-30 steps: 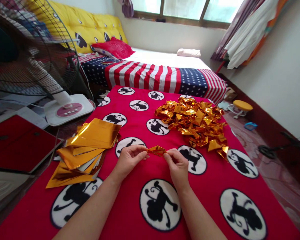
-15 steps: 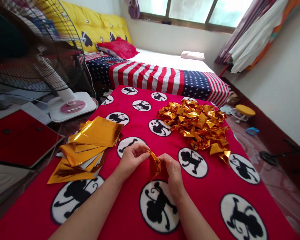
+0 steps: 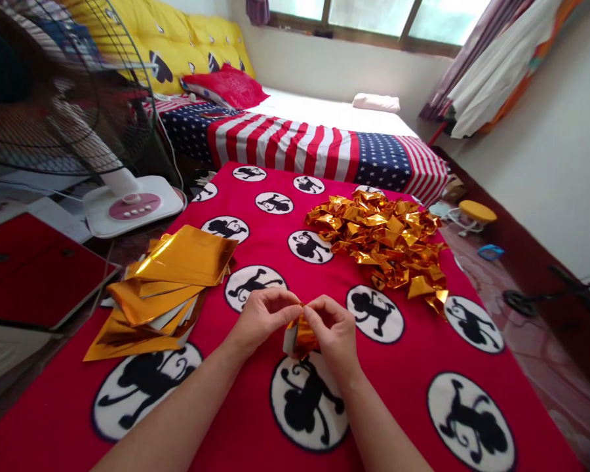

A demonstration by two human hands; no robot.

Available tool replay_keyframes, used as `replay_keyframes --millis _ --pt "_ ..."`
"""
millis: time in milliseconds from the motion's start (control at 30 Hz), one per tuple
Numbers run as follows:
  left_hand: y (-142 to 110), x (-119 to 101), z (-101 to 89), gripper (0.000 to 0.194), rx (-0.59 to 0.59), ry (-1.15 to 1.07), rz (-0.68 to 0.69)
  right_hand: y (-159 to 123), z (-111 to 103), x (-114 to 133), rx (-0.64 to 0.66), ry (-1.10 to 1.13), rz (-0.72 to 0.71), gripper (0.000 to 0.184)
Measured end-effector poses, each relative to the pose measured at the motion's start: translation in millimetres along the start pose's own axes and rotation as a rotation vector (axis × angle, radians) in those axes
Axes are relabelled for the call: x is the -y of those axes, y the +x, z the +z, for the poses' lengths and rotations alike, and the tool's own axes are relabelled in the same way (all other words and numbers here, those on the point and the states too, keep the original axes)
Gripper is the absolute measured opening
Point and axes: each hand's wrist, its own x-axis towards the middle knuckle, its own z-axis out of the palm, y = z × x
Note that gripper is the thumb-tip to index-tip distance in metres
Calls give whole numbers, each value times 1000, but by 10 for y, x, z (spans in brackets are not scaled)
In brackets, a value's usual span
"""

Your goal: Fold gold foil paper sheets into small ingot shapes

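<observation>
Left on the red-covered worktop (image 3: 383, 406), a loose stack of gold sheets (image 3: 191, 252); next, your left hand (image 3: 264, 318), thumb and fingers pinching the top of the folded gold paper (image 3: 305, 337), which has swung to hang below your fingertips, pale face showing. Your right hand (image 3: 335, 328) has closed in and pinches the same top, so both grips seem to work one spot; farther right, the heap of folded gold pieces (image 3: 383, 229).

Daylight came through the window (image 3: 368, 16), its panes washed out — glare streaked the gold sheets (image 3: 184, 255), the fan (image 3: 63, 92) blurred, and edges stretched.
</observation>
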Motion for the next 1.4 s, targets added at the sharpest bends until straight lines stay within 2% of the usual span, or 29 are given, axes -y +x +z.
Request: replay_keyframes --millis 333,667,867,1100,1267,1400 --pt "-22 -49 18 19 -27 22 -99 69 -60 -15 160 269 145 19" --pt "-24 -89 88 11 -68 92 34 71 -32 17 135 303 170 23" --pt "-40 -135 86 14 -54 89 -2 87 -51 66 180 327 201 23" --pt "-38 -93 78 17 -34 11 -94 101 -96 19 248 325 165 26" --pt "-36 -134 49 15 35 87 -51 100 -100 2 288 314 170 28" --pt "-30 -158 41 11 23 138 8 102 -97 14 317 320 170 26"
